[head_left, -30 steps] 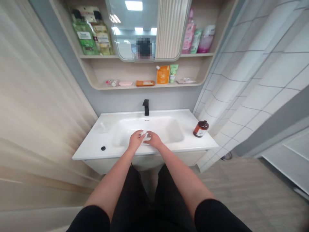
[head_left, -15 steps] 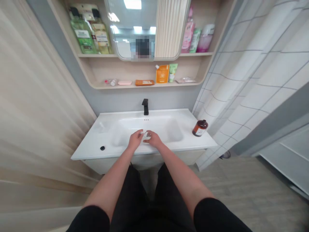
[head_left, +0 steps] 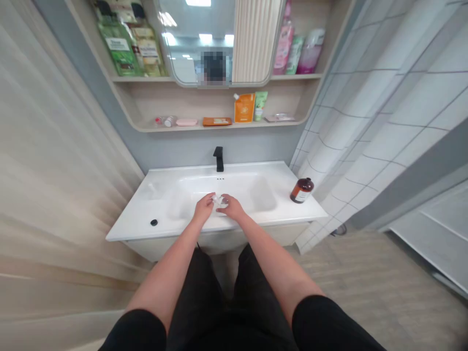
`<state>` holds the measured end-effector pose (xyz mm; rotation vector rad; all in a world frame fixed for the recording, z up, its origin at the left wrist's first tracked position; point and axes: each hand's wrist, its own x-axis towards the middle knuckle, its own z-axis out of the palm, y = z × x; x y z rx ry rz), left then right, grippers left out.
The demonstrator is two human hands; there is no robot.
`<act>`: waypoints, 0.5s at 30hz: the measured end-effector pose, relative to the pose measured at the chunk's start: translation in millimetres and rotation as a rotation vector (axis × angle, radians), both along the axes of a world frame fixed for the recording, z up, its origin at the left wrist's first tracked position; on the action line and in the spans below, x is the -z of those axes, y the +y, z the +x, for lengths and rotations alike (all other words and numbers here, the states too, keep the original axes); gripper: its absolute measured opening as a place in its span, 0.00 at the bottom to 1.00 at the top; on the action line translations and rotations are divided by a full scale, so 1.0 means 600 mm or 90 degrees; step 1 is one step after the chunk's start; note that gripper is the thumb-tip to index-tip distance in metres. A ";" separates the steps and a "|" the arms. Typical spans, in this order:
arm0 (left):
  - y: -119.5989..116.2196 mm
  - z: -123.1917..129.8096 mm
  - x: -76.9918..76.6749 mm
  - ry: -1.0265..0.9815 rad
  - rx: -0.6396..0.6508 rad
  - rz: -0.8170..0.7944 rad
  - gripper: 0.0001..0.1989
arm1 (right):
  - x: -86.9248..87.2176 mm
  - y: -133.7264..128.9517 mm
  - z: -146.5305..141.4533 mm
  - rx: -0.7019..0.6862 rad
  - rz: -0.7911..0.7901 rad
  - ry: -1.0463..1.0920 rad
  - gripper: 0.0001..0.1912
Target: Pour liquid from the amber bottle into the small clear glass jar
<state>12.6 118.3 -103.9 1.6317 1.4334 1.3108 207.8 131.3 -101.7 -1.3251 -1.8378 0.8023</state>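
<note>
Countertop (head_left: 133, 212) around white basin (head_left: 258, 192), grey wall (head_left: 256, 146) behind

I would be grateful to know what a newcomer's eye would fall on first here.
Probably the bare left hand and right hand first, close together over the white basin, holding a small clear-and-white object too blurred to identify. Next might come the angular black tap beyond them and the glossy brown, white-labelled bottle at the right end of the white countertop. Above, the bright orange pouch stands out on the pale lower shelf.
</note>
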 end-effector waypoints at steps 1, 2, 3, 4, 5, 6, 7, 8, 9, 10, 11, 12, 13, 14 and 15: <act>0.000 0.001 0.001 -0.004 -0.006 -0.004 0.18 | 0.000 -0.001 0.000 -0.007 0.001 0.003 0.41; 0.001 0.001 0.002 -0.006 -0.014 -0.008 0.18 | -0.001 -0.001 0.000 -0.015 0.003 0.005 0.41; 0.001 0.002 0.002 -0.006 -0.025 -0.010 0.18 | -0.001 -0.002 0.000 -0.021 0.005 0.006 0.41; 0.001 0.002 0.003 -0.006 -0.032 -0.008 0.17 | -0.001 -0.002 0.000 -0.026 0.005 0.008 0.41; 0.002 0.001 0.003 -0.005 -0.036 -0.001 0.17 | -0.002 -0.003 0.000 -0.027 0.005 0.010 0.41; 0.002 0.000 0.004 -0.006 -0.034 0.009 0.16 | -0.002 -0.002 0.000 -0.023 0.006 0.012 0.41; 0.002 0.000 0.003 -0.009 -0.026 0.022 0.15 | -0.002 -0.002 0.000 -0.018 0.007 0.015 0.41; 0.003 -0.001 0.002 -0.016 -0.015 0.034 0.16 | -0.002 -0.001 0.000 -0.012 0.008 0.021 0.41; 0.003 -0.002 0.001 -0.026 -0.005 0.043 0.16 | -0.003 0.000 0.000 -0.006 0.009 0.028 0.40; 0.003 -0.001 0.000 -0.037 0.002 0.046 0.17 | -0.003 0.000 0.000 -0.001 0.010 0.034 0.40; 0.002 -0.001 -0.002 -0.046 0.004 0.043 0.18 | -0.003 0.001 0.000 0.002 0.012 0.037 0.41; 0.001 0.000 -0.004 -0.051 0.004 0.034 0.19 | -0.003 0.001 0.000 0.005 0.013 0.038 0.41; 0.000 0.001 -0.005 -0.054 -0.001 0.023 0.20 | -0.002 0.000 0.000 0.005 0.013 0.035 0.41; -0.001 0.003 -0.007 -0.053 -0.011 0.012 0.20 | -0.002 0.000 0.000 0.004 0.013 0.031 0.41; -0.003 0.004 -0.008 -0.049 -0.023 0.004 0.20 | -0.002 0.000 0.000 0.000 0.013 0.028 0.42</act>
